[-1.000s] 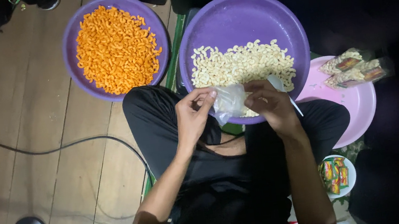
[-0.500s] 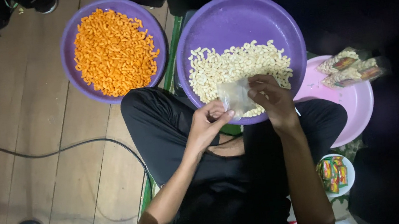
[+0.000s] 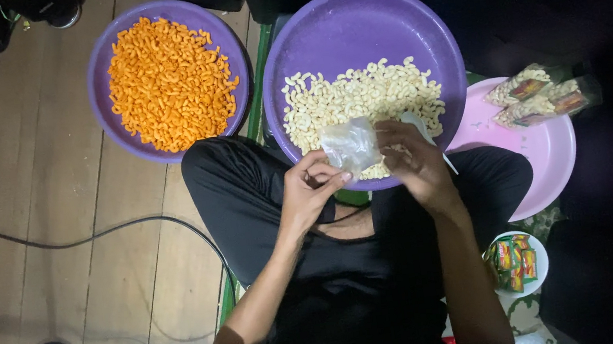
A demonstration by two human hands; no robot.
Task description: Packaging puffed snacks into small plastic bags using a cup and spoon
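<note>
Just right of the frame's centre, the left hand (image 3: 308, 193) and right hand (image 3: 411, 160) pinch a small clear plastic bag (image 3: 350, 145) between them. It sits over the near rim of the purple basin (image 3: 350, 24) of pale macaroni (image 3: 360, 98), directly above both grips; neither hand is nearer.

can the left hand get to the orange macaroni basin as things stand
Probably yes: the left hand sits just right of the orange macaroni basin, nothing standing between them, but it is pinching the clear plastic bag.
</note>
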